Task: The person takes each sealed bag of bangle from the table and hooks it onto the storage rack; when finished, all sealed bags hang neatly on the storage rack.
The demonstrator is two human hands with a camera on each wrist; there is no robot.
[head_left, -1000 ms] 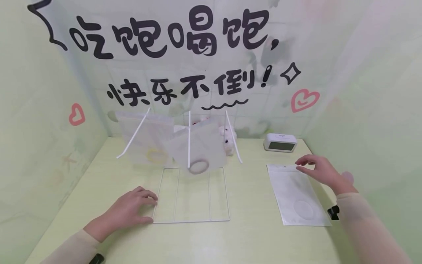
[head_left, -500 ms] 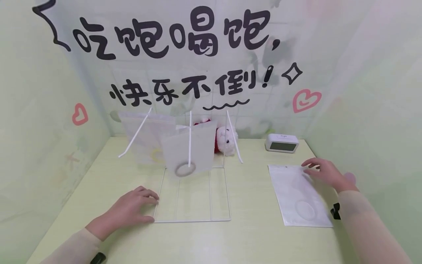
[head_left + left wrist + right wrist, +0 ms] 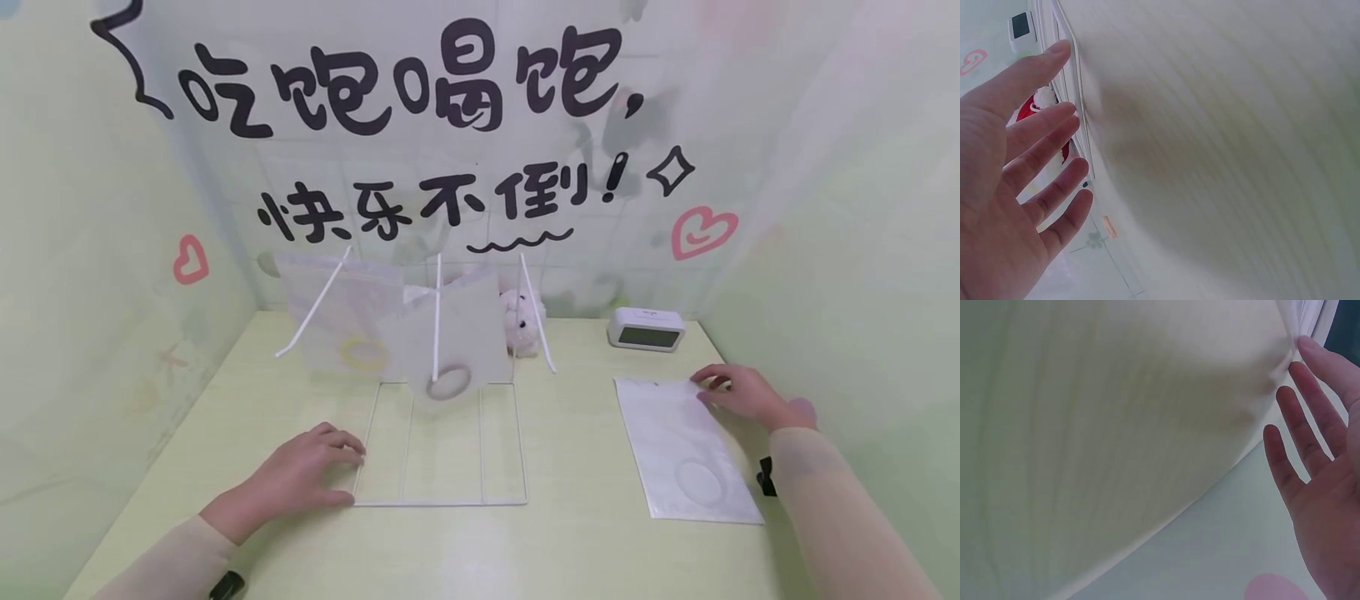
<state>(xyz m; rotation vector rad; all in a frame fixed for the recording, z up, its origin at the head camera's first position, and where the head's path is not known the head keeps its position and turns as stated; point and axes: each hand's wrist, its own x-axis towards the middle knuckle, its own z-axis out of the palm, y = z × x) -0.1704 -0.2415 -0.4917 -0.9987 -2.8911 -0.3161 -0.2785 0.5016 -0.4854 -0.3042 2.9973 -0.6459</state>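
Note:
My left hand (image 3: 296, 477) rests at the left side of a white wire rack (image 3: 442, 503), thumb by its front corner and fingertips on the side wire. In the left wrist view the fingers are spread and nearly straight. One translucent zip bag (image 3: 330, 308) with a yellow ring inside hangs behind the left prong. Another hanging bag (image 3: 468, 333), holding a grey ring, is at the middle prong. Flat on the table at right lies a third zip bag (image 3: 667, 433) with a pale ring. My right hand (image 3: 742, 396) pinches its top right corner between thumb and index finger.
A white digital clock (image 3: 647, 329) stands at the back right of the table (image 3: 570, 550). Behind the rack sits a white plush toy (image 3: 525, 321). Fabric walls with black lettering enclose the back and both sides. The rack's right prong (image 3: 538, 312) bears no bag.
My right hand has closed from just above the flat bag onto its top right corner. The middle hanging bag has swung left and back. My left hand stays at the rack.

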